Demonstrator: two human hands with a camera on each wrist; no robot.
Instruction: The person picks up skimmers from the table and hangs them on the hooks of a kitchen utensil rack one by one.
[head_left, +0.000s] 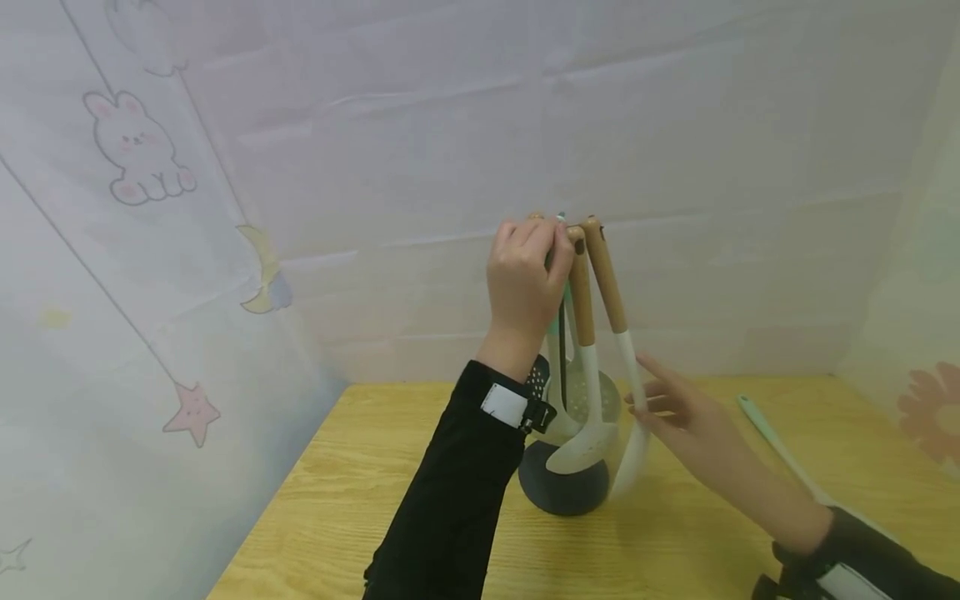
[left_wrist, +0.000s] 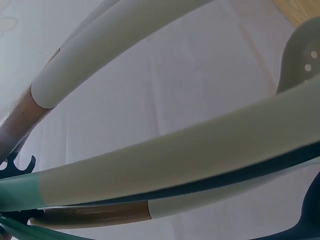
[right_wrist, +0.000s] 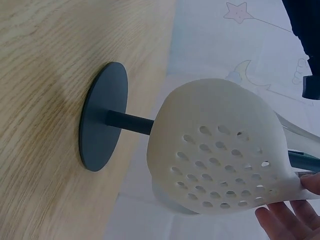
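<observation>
Left hand (head_left: 521, 287) grips the utensil handles (head_left: 581, 283) at twelve o'clock atop the rack; right hand (head_left: 686, 417), fingers open, touches the near-vertical spoon (head_left: 633, 392) at three o'clock.

Overall light: soft, even and fairly bright in all three views; no single lamp shows.
Shadows: faint only. A weak smudge lies on the wooden table (head_left: 360, 467) around the dark round stand base (head_left: 562, 492), just below the left hand (head_left: 521, 283).
Glare: none; the pale backdrop sheets (head_left: 675, 167) look slightly washed out.
Motion blur: the white utensil head (head_left: 637, 454) just beside the right hand (head_left: 686, 417) is smeared.
Left wrist focus: utensil handles (left_wrist: 165, 165) sit too close to the lens, soft and bowed.
Right wrist focus: the perforated skimmer (right_wrist: 220, 155) is fairly sharp; fingertips (right_wrist: 280, 225) at the frame edge are soft.
Edge distortion: the head view bends the wall lines outward.
</observation>
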